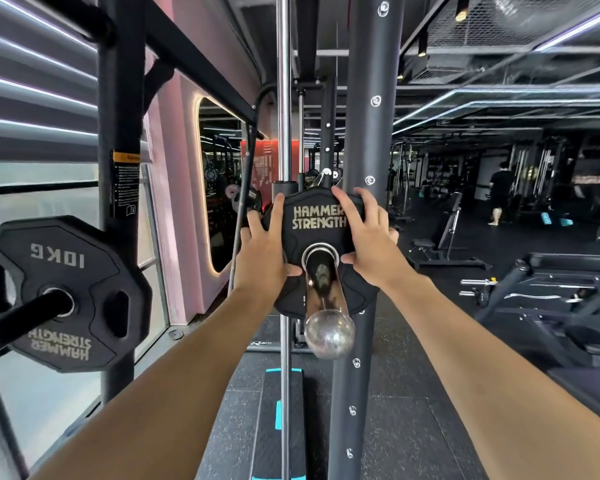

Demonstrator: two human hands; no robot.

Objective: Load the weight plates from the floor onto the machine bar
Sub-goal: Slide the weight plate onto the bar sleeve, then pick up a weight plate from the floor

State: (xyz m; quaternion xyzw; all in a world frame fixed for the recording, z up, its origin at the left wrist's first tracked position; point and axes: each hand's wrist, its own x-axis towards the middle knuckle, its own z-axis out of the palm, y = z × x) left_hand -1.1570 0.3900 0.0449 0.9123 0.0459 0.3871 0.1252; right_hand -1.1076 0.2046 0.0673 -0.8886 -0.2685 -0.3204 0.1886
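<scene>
A black weight plate (321, 216) with gold "HAMMER STRENGTH" lettering sits on a mirror-bright chrome bar (328, 320). A second black plate (63, 292), its pale "10KG" and gold lettering upside down, hangs on a black peg (18, 322). Matte black uprights (364, 168) carry silver bolts, one with a yellow-and-black warning label (125, 181). The wall (177, 168) is dusty pink; the speckled black floor (395, 427) holds a black step with turquoise markings (281, 410).
</scene>
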